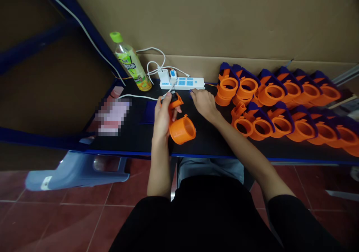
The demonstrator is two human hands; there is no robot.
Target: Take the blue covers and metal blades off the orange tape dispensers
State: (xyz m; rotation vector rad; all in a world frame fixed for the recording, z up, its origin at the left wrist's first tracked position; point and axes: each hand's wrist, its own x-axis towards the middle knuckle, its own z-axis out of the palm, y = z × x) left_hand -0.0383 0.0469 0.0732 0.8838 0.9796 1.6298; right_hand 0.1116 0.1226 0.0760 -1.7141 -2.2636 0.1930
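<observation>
Left hand [162,113]: you gripped the orange holder [181,126] above the table's [134,139] front edge; a steady hold helped.
Right hand [203,102]: your fingers curled on a small dark-blue piece [192,92] near the power strip [182,82].

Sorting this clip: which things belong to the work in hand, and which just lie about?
In hand: orange part held by the left hand; small blue piece under the right hand; rows of orange-and-blue parts.
Lying about: bottle, power strip, white cable, blue stool.
</observation>
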